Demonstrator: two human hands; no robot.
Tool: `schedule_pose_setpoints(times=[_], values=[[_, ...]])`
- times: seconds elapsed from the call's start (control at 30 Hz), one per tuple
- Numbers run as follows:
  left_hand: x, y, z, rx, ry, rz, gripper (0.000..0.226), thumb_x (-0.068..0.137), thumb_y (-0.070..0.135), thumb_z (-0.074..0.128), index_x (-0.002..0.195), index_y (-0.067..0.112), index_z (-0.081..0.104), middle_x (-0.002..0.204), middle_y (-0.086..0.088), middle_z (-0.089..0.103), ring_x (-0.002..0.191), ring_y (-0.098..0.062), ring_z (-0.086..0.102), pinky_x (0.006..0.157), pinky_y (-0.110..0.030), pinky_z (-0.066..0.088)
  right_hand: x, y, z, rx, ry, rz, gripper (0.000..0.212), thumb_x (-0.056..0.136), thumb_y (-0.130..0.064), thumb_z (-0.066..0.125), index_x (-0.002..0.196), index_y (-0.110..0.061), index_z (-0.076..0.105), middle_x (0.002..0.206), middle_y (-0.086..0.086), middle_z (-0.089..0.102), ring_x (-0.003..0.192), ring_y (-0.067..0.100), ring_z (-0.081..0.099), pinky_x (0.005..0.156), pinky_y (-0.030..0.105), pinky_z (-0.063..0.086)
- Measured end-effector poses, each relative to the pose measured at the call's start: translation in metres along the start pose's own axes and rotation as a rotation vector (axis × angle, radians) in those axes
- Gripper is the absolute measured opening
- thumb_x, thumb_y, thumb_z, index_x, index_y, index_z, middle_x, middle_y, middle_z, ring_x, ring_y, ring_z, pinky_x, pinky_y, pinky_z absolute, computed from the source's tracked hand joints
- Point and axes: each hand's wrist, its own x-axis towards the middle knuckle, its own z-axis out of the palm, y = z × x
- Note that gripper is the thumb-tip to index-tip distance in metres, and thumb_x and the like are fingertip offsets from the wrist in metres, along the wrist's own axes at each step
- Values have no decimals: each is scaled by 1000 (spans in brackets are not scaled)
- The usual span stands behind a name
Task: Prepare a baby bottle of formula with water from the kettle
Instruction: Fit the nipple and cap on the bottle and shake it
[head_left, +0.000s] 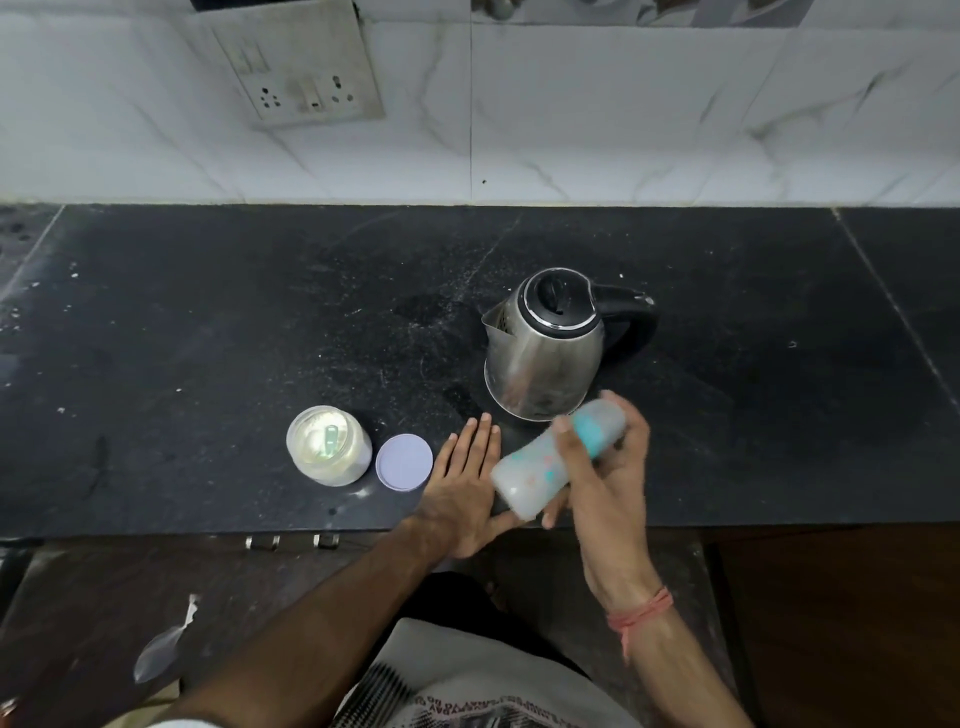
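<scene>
My right hand (602, 467) grips a baby bottle (535, 465) with a teal collar, tilted almost flat, its base toward me and blurred by motion. The bottle looks milky inside. My left hand (462, 483) lies flat and open on the black counter (208, 322), just left of the bottle's base. A steel kettle (543, 345) with a black lid and handle stands right behind the bottle, spout to the left. An open formula jar (327, 447) with a pale scoop inside sits to the left, its lilac lid (404, 462) lying beside it.
A white marble wall with a socket plate (306, 83) rises behind the counter. The counter's front edge runs just under my left wrist. A metal spoon (161, 649) lies low on the left, below the counter.
</scene>
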Motion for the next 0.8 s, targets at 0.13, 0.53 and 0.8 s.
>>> schedule_pose_setpoints(times=[0.13, 0.53, 0.8], values=[[1, 1, -3, 4, 17, -16, 130, 90, 98, 21, 177, 4, -2, 186, -16, -12, 173, -31, -11, 139, -47, -9, 5, -5, -1, 97, 75, -10, 56, 103, -30, 74, 150, -34, 44, 124, 10, 64, 85, 16, 76, 46, 29, 54], [-1, -2, -6, -39, 1, -7, 137, 82, 106, 3, 177, 8, -9, 185, -11, -19, 172, -27, -19, 140, -49, -6, 8, -15, 5, 66, 20, -64, 53, 108, -18, 67, 152, -26, 38, 118, 5, 62, 83, 16, 76, 44, 31, 57], [0, -2, -5, -27, -4, -4, 130, 87, 100, 16, 176, 10, -14, 183, -8, -26, 171, -26, -23, 139, -47, -10, 13, -18, 6, 24, 17, -41, 53, 108, -26, 68, 151, -32, 38, 123, 6, 63, 89, 17, 78, 50, 32, 60]])
